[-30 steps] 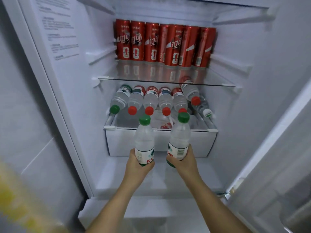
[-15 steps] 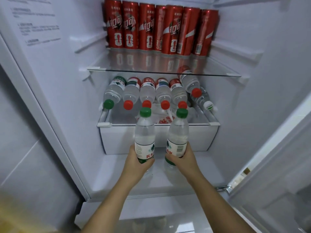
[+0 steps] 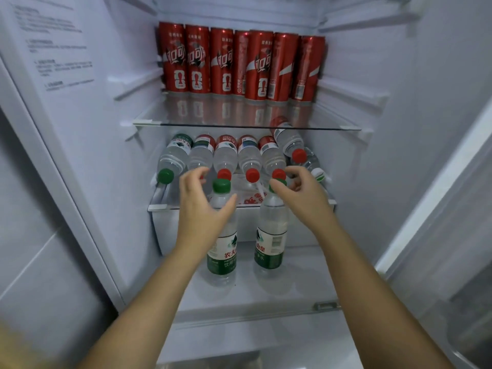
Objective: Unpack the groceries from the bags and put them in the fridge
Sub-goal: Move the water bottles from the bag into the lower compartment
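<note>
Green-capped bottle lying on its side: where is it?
In the head view the green-capped bottle lies far left in the row of bottles under the glass shelf, cap toward the camera, left of the left hand.

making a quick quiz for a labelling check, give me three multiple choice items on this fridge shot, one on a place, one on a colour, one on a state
1. The upright bottles stand:
A) on the glass shelf
B) on the bottom shelf, before the drawer
C) in the door

2. Their caps are:
A) red
B) green
C) blue

3. The left hand and right hand are:
A) both gripping bottles
B) both empty
C) holding cans

Key: 1 B, their bases rest on the white shelf below the drawer front; 2 B, both tops show green; 3 B, the fingers are loose and grip nothing.
</note>
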A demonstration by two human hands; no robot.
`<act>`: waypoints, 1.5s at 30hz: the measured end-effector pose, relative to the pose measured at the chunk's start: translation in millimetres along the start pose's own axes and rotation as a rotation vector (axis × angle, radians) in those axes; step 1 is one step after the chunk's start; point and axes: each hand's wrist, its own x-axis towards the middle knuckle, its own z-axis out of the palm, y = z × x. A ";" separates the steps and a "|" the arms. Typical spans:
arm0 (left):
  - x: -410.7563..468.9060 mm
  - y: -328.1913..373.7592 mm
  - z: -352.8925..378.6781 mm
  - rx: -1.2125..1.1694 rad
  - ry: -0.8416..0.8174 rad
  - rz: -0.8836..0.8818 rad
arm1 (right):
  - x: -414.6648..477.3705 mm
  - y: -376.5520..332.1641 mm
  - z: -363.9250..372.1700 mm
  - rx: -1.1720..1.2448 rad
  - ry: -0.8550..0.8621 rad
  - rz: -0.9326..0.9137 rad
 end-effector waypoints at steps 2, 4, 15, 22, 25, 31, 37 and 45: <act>21.3 11.6 3.6 0.018 -0.087 -0.002 | 16.4 -10.0 1.2 -0.102 -0.126 0.046; 36.0 13.2 7.8 0.039 -0.209 -0.017 | 26.3 -11.3 5.4 -0.210 -0.208 0.071; 36.8 2.7 19.9 -0.133 -0.225 -0.210 | 19.9 -8.7 3.3 -0.406 -0.207 0.053; 36.3 1.9 18.0 -0.164 -0.235 -0.210 | -9.8 -16.0 -20.8 -0.131 -0.007 -0.015; 37.3 0.5 19.8 -0.160 -0.242 -0.210 | -18.7 -33.8 -45.4 0.055 0.140 -0.062; 39.3 -1.2 22.3 -0.152 -0.233 -0.209 | -31.0 -53.5 -70.6 0.332 0.446 -0.193; 38.5 -2.9 22.0 -0.163 -0.232 -0.201 | -28.5 -39.8 -30.8 0.522 0.604 -0.198; 37.9 -1.9 19.3 -0.187 -0.231 -0.204 | -5.2 -13.6 20.0 0.420 0.678 -0.226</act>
